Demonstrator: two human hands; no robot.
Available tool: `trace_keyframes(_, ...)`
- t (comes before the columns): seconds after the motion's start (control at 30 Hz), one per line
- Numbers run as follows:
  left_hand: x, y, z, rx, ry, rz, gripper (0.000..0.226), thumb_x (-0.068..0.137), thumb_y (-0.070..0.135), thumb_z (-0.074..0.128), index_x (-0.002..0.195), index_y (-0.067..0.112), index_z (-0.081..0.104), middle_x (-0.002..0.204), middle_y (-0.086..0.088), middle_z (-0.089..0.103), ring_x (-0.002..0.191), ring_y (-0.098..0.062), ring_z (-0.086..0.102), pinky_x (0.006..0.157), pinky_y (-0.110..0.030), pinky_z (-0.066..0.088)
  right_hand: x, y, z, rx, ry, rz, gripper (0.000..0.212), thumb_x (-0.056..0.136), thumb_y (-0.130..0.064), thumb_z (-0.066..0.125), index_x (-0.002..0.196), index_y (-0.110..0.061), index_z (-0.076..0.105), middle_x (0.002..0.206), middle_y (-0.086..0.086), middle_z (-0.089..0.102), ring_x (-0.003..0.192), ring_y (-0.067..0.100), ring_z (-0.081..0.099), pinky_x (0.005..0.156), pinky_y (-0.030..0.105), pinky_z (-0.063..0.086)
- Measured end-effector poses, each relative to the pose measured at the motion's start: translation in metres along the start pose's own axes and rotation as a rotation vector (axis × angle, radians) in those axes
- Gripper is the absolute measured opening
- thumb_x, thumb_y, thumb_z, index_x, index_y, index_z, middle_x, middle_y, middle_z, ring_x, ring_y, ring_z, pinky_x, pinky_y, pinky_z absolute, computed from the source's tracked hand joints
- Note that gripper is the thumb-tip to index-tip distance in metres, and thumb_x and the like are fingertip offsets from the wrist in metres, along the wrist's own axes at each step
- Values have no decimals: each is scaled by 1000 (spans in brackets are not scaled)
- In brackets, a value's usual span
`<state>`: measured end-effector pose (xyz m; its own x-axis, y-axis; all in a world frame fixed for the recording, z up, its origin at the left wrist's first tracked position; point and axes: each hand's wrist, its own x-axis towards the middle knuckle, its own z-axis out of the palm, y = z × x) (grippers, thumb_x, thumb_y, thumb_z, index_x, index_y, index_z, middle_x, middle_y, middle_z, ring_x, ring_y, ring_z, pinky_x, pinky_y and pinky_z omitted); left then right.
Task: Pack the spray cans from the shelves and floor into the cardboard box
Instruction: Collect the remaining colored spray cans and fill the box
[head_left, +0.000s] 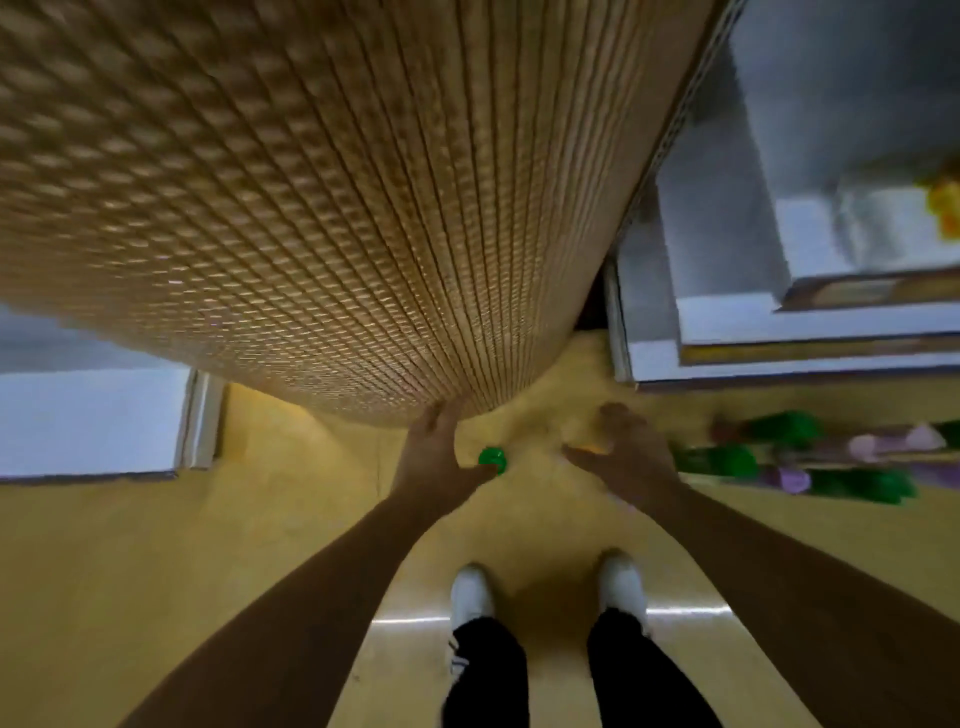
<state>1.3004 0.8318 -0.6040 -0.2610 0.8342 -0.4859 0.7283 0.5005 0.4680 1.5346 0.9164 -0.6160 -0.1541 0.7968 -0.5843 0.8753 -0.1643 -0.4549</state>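
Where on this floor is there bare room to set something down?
The yellow floor is bare left of the left hand, below the white shelf, and around the shoes. It is crowded at right, where green- and purple-capped cans lie; one green cap sits beside that hand.

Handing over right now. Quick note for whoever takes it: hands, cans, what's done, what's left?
Left hand: open, grip empty, reaching down beside the green-capped can on the floor.
Right hand: blurred, so I cannot tell whether it holds anything.
More cans, with green and purple caps, sit low on the right below the shelves.
Cardboard box: not in view, so the packed count is unknown.
Left: at least these cans.
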Motion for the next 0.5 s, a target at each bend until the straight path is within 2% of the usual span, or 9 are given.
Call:
trace_keyframes(0.1, 26, -45, 67, -44, -23, -50, 120, 66, 48, 89, 159, 25, 17, 164, -6, 23, 148, -25, 23, 118, -42, 29, 34, 60, 67, 104, 78, 110, 91, 68, -45, 89, 143, -14, 47, 139, 12, 55, 126, 33, 52, 102, 40, 44)
trace_keyframes(0.23, 69, -102, 160, -158, 9, -159, 122, 63, 40, 93, 159, 21, 19, 162, -9, 27, 146, -28, 28, 115, -41, 29, 77, 129, 156, 252, 152, 250, 99, 64, -45, 91, 142, -13, 40, 130, 14, 61, 118, 33, 59, 95, 43, 49)
trace_keyframes(0.3, 88, -128, 204, -197, 51, -212, 125, 60, 39, 94, 159, 20, 20, 160, -9, 30, 144, -29, 33, 115, -43, 33, 101, 158, 196, 289, 182, 256, 101, 61, -44, 93, 140, -13, 39, 124, 13, 63, 115, 32, 60, 92, 44, 50)
trace_keyframes(0.37, 104, -152, 241, -239, 100, -230, 129, 55, 39, 97, 158, 21, 21, 158, -7, 35, 141, -27, 39, 112, -49, 40, 121, 179, 229, 331, 196, 253, 103, 59, -45, 93, 140, -17, 37, 126, 10, 61, 116, 30, 59, 93, 45, 50)
trace_keyframes(0.5, 132, -183, 293, -345, 149, -174, 132, 50, 38, 99, 157, 28, 22, 155, -2, 42, 140, -21, 42, 107, -51, 46, 158, 197, 273, 435, 294, 227, 97, 57, -43, 95, 135, -25, 41, 128, -3, 59, 117, 23, 56, 95, 45, 50)
